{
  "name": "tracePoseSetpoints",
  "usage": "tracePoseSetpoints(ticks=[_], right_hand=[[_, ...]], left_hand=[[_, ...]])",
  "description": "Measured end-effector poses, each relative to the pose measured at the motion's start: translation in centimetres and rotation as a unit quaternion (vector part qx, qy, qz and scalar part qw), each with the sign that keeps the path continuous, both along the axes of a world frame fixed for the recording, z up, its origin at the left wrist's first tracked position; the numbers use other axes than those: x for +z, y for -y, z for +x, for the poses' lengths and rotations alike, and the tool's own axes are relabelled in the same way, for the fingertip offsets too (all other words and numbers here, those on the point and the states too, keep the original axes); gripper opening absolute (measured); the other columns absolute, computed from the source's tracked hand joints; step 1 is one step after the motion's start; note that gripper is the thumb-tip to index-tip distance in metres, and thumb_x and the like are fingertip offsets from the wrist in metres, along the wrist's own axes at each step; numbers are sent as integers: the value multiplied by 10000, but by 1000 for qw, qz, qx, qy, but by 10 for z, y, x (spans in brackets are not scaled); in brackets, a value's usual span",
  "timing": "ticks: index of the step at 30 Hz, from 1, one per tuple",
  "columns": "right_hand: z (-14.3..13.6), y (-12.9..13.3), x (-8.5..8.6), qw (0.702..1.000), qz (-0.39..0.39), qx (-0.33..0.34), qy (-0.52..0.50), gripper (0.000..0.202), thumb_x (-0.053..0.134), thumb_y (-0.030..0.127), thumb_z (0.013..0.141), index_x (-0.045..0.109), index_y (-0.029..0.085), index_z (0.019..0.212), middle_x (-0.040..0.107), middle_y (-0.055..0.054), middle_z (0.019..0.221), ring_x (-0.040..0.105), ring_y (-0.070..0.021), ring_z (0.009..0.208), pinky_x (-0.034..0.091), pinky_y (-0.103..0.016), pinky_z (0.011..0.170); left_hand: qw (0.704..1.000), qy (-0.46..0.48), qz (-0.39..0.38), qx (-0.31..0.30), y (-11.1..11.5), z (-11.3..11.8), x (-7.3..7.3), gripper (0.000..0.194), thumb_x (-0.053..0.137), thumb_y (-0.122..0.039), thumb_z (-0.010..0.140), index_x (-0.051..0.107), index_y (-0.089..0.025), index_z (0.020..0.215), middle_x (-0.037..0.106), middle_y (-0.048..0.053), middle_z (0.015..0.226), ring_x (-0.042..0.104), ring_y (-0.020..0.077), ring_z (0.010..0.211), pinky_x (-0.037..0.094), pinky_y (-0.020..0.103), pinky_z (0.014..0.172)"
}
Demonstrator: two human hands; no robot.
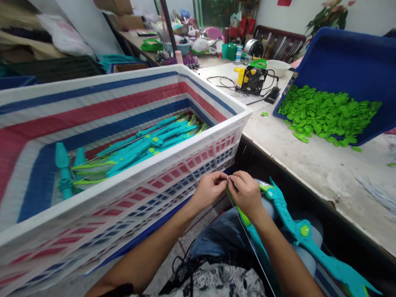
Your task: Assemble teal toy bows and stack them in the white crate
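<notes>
Through the head camera I see my left hand and right hand pinched together above the lap, their fingertips closed on a small pale loop at the tip of a teal-and-green jointed toy. The toy lies across the lap, its hexagonal green cap facing up, and a thin line runs down from the hands beneath my right forearm. On my left, a big white crate with a striped red, white and blue lining rises close beside my left arm, walling off that side; teal pieces lie heaped inside. On my right, the edge of a worn white table crowds the right arm. A tilted blue bin on it spills green pieces, a few of them loose on the tabletop. Farther back I see a black fan with cables, a yellow container and a white bowl. A small white mark shows on the toy's upper joint, too small for me to read.
</notes>
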State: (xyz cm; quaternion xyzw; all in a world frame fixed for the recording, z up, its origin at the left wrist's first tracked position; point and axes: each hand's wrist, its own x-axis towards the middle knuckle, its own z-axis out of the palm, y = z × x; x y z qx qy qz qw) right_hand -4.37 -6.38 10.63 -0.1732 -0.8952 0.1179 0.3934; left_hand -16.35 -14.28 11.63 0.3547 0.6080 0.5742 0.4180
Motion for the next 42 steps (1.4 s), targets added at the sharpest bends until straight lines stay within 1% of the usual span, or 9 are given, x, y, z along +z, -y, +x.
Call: tracePoseSetpoints(ticks=[10, 14, 20, 24, 26, 29, 32, 36, 42], right_hand=[[12, 6, -19, 997, -69, 5, -29, 213, 429, 168, 936, 615, 191, 836, 623, -70, 814, 574, -173, 761, 494, -310, 695], [14, 7, -30, 995, -98, 6, -24, 210, 418, 182, 945, 596, 184, 835, 610, -69, 817, 572, -164, 759, 488, -286, 693], [10, 5, -42, 992, -74, -101, 2, 253, 412, 193, 925, 567, 198, 724, 581, -49, 714, 541, -178, 703, 454, -308, 672], [66, -3, -45, 992, -106, -71, 10, 201, 438, 227, 940, 609, 198, 837, 641, -49, 834, 578, -177, 832, 468, -314, 774], [122, -10, -53, 982, -100, -156, 25, 180, 466, 282, 942, 622, 192, 943, 647, -73, 928, 572, -200, 914, 463, -349, 835], [206, -14, -77, 938, -77, -309, 138, 334, 533, 437, 892, 609, 162, 1066, 606, -142, 1044, 535, -277, 988, 451, -421, 842], [249, -8, -96, 898, -87, -328, 279, 461, 631, 452, 811, 576, 141, 1148, 557, -187, 1135, 496, -331, 1046, 439, -446, 849], [245, -9, -89, 873, -145, -311, 347, 408, 665, 237, 761, 585, 132, 1147, 558, -184, 1163, 488, -329, 1076, 421, -432, 917], [253, -52, -48, 824, -472, -90, 302, 372, 621, 254, 773, 606, 174, 1136, 677, -52, 990, 623, -193, 858, 492, -296, 783]], left_hand=[[979, -196, 0, 64, 5, 3, -14, 214, 594, -348, 774, 676, -171, 685, 610, 13, 660, 543, 145, 637, 418, 246, 613], [978, -208, 10, -15, 11, 0, -16, 216, 590, -344, 781, 734, -185, 746, 600, 21, 689, 565, 154, 693, 438, 258, 678], [974, -224, 0, -11, 14, 7, -17, 220, 594, -354, 803, 734, -189, 769, 621, 24, 717, 577, 156, 711, 451, 252, 667], [984, -143, -5, 107, 38, 9, -42, 330, 549, -403, 858, 644, -191, 1092, 653, 65, 1069, 622, 190, 883, 519, 270, 707], [969, -171, -31, 176, 57, 11, -62, 309, 527, -395, 880, 615, -181, 1085, 663, 60, 993, 630, 175, 790, 530, 267, 655], [941, -335, 35, -26, 76, 32, -91, 167, 527, -273, 889, 641, -185, 974, 675, 53, 913, 641, 180, 822, 542, 279, 722], [813, -454, 223, -290, 62, 80, -112, 313, 421, -129, 909, 581, -188, 1171, 629, 96, 1183, 539, 235, 1175, 472, 389, 971], [670, -566, 310, -367, 18, 138, -127, 252, 442, -125, 911, 590, -204, 1098, 633, 89, 1105, 549, 238, 1119, 425, 456, 993], [632, -609, 260, -403, 1, 142, -92, 303, 551, -294, 820, 599, -145, 1080, 607, 163, 1037, 580, 266, 844, 505, 396, 702]])
